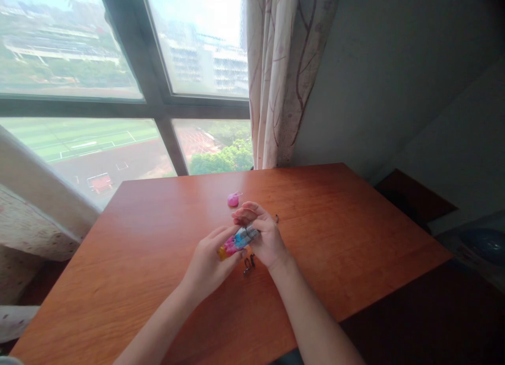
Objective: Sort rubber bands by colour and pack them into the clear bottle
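My left hand grips a small multicoloured object, with the thumb along its near side and the fingers over its far side. Yellow, pink, blue and silver-grey bands run along it; its exact kind cannot be made out. Around its silver end curls my right hand, thumb against it and fingers bent above and behind. Just below the hands, several small dark metal-looking pieces lie on the table. Beyond the fingers sits a small round pink item with a thin light loop.
The wooden table stretches out on both sides of my arms. One small dark ring-like piece lies right of my right hand. Behind the table are a window and a patterned curtain. A dark surface adjoins the lower right edge.
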Action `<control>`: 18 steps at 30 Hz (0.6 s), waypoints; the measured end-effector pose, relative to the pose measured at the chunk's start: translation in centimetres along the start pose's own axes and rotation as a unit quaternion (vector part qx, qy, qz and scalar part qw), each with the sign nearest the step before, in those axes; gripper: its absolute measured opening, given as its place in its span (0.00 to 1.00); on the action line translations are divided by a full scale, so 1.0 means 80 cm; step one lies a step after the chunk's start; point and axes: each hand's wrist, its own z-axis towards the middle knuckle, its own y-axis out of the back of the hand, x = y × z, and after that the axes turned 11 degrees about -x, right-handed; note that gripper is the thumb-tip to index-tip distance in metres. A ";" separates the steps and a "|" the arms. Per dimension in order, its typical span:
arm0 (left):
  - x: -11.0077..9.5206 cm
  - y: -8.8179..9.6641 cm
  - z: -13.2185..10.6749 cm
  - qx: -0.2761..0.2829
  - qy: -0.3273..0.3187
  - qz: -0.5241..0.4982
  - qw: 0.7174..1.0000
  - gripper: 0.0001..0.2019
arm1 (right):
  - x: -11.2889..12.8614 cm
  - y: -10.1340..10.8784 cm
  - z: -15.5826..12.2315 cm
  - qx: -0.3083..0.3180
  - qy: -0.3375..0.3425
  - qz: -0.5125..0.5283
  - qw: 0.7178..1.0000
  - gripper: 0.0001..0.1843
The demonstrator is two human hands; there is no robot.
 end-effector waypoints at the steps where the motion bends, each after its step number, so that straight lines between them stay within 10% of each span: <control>1: 0.001 0.000 0.000 0.002 -0.002 0.005 1.000 0.15 | -0.001 0.001 0.001 0.002 -0.001 0.001 1.000 0.23; 18: 0.001 0.005 0.002 0.039 0.004 0.028 0.999 0.20 | 0.011 -0.001 -0.001 -0.100 -0.013 0.063 0.993 0.10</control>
